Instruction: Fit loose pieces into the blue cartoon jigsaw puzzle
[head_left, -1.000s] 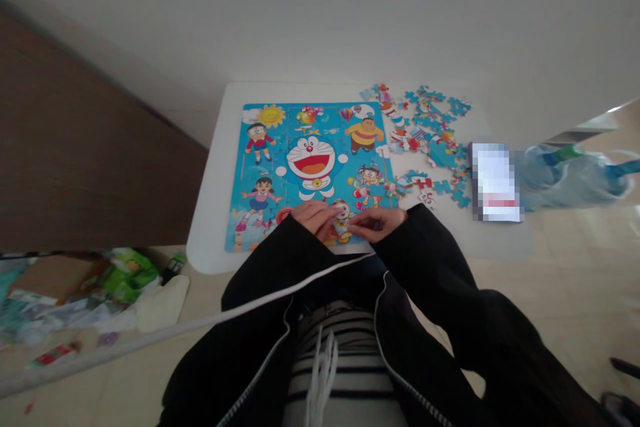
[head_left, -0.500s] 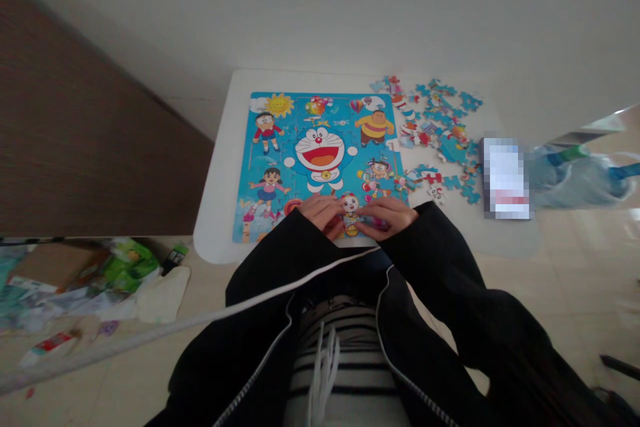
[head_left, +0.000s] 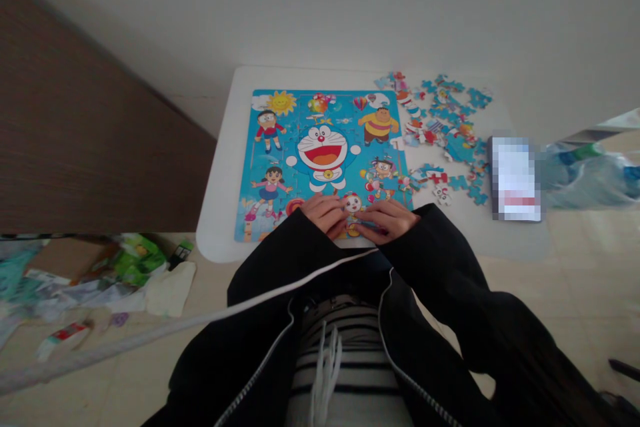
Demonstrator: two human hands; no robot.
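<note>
A cartoon jigsaw puzzle (head_left: 273, 157) with a big blue cat in its middle lies mostly assembled on the white table. At its near edge my left hand (head_left: 325, 215) and my right hand (head_left: 390, 220) face each other, fingers drawn together. Between their fingertips is a puzzle piece (head_left: 353, 229) with yellow on it, just below a small white round-faced figure. Both hands touch the piece; its edges are partly covered by my fingers. Loose puzzle pieces (head_left: 457, 143) lie heaped to the right of the puzzle.
A phone (head_left: 516, 180) rests at the right side of the white table (head_left: 217, 213). Beyond it is a clear plastic bag with bottles (head_left: 593, 173). A pale cord (head_left: 220, 312) crosses in front of my body. Boxes and bags (head_left: 137, 260) are on the floor at left.
My hands stay at the same spot on the puzzle's near edge, with only slight finger movement. The whole view has shifted a little.
</note>
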